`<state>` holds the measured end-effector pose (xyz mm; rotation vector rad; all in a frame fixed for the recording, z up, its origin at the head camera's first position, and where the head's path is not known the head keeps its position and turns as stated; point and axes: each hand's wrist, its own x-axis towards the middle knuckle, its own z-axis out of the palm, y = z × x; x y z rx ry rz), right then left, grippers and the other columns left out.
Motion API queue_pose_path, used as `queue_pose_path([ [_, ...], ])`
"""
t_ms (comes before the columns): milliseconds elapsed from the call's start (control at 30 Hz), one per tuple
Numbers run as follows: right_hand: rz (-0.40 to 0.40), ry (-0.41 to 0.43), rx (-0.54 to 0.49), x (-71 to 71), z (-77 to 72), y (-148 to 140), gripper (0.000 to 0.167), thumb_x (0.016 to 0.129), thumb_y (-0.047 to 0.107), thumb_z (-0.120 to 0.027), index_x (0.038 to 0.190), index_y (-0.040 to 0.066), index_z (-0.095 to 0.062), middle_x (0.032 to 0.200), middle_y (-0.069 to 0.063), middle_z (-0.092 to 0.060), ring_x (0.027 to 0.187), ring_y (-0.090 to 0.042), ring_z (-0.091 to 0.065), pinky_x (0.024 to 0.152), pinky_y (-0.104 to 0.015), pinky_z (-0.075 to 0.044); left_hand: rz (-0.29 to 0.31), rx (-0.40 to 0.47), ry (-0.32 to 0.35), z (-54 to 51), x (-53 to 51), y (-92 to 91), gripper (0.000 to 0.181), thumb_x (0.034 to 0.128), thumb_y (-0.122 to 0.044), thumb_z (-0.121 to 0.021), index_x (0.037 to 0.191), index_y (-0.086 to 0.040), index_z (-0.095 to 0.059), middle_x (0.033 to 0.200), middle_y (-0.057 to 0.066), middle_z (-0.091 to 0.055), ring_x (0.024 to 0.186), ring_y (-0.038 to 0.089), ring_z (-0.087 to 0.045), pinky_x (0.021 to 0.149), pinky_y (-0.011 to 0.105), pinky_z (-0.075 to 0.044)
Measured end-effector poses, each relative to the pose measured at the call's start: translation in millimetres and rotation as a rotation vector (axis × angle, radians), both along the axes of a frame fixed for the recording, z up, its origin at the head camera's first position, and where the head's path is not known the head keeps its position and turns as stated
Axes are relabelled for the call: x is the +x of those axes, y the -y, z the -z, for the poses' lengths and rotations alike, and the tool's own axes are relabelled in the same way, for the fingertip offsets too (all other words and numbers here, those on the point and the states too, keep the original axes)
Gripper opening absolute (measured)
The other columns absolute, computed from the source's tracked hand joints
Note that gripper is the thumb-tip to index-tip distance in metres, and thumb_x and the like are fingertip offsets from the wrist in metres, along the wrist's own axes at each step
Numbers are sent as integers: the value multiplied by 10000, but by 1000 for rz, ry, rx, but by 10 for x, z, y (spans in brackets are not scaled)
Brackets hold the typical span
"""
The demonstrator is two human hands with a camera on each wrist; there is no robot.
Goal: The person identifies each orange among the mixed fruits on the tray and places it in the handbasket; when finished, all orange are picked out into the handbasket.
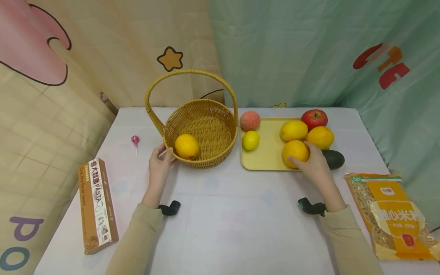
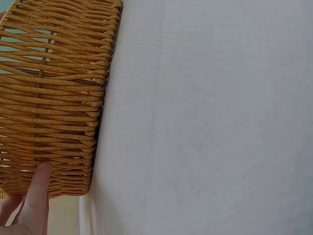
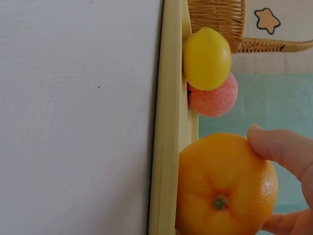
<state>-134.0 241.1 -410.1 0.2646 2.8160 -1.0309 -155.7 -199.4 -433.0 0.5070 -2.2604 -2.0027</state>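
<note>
My right hand [image 1: 314,164] grips an orange [image 1: 295,153] at the front of the yellow tray [image 1: 266,162]. Thumb and fingers lie on opposite sides of the fruit, and its green stem end shows in the right wrist view. On the left, my left hand [image 1: 160,164] touches the near left side of a wicker basket [image 1: 216,139]. One straight finger [image 2: 38,193] presses on the woven wall in the left wrist view; part of this hand is out of that view. Inside the basket lies a round orange-yellow fruit [image 1: 187,146].
Around the tray are a pink peach [image 1: 250,120], a lemon [image 1: 251,140], two yellow fruits [image 1: 293,130], a red apple [image 1: 314,119] and a dark green fruit [image 1: 333,159]. A lollipop [image 1: 135,140] and pasta box [image 1: 97,206] lie left, a noodle bag [image 1: 392,217] right.
</note>
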Motion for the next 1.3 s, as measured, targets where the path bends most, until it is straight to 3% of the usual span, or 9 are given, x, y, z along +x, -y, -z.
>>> queue_pose_path([
  [333, 31, -20, -18, -10, 37, 41, 903, 912, 463, -651, 1519, -38, -208, 1503, -337, -284, 1282, -484, -347, 1109, -690, -336, -3, -13, 0, 4, 2, 7, 509, 1023, -227, -524, 1489, -75, -387, 1488, 112, -447, 1177, 186, -559, 954, 352, -583],
  [700, 102, -126, -46, -5, 109, 82, 835, 869, 323, -720, 1484, -33, -281, 1458, -304, -349, 1257, -448, -369, 1108, -653, -368, 1, -20, 2, 14, -6, 13, 506, 1021, -228, -529, 1485, -75, -394, 1487, 115, -447, 1196, 213, -556, 957, 368, -577],
  [800, 107, -167, -72, -6, 50, 135, 833, 862, 304, -726, 1483, -25, -280, 1437, -290, -373, 1248, -436, -380, 1110, -641, -378, -5, -24, 8, 9, -7, 16, 506, 1021, -228, -530, 1485, -78, -394, 1487, 111, -448, 1204, 217, -557, 955, 360, -578],
  [1000, 52, -225, -194, -54, -207, 368, 831, 852, 297, -754, 1475, 0, -292, 1436, -252, -388, 1263, -412, -387, 1106, -612, -399, -6, -29, -5, -7, -6, 12, 507, 1023, -222, -527, 1482, -59, -390, 1484, 125, -449, 1201, 215, -560, 960, 382, -574],
  [1133, -7, -211, -284, -134, -368, 620, 831, 842, 320, -768, 1480, 49, -309, 1473, -206, -388, 1269, -389, -412, 1102, -583, -426, -3, -17, -1, -7, -10, 7, 500, 1023, -201, -524, 1482, -52, -392, 1481, 126, -455, 1196, 218, -560, 950, 369, -582],
  [1300, -100, -200, -389, -305, -434, 977, 837, 812, 362, -799, 1471, 97, -356, 1482, -150, -407, 1282, -361, -439, 1048, -545, -485, -5, -25, 2, 3, -9, 3, 503, 1023, -205, -522, 1482, -48, -390, 1484, 130, -455, 1214, 239, -558, 927, 331, -591],
])
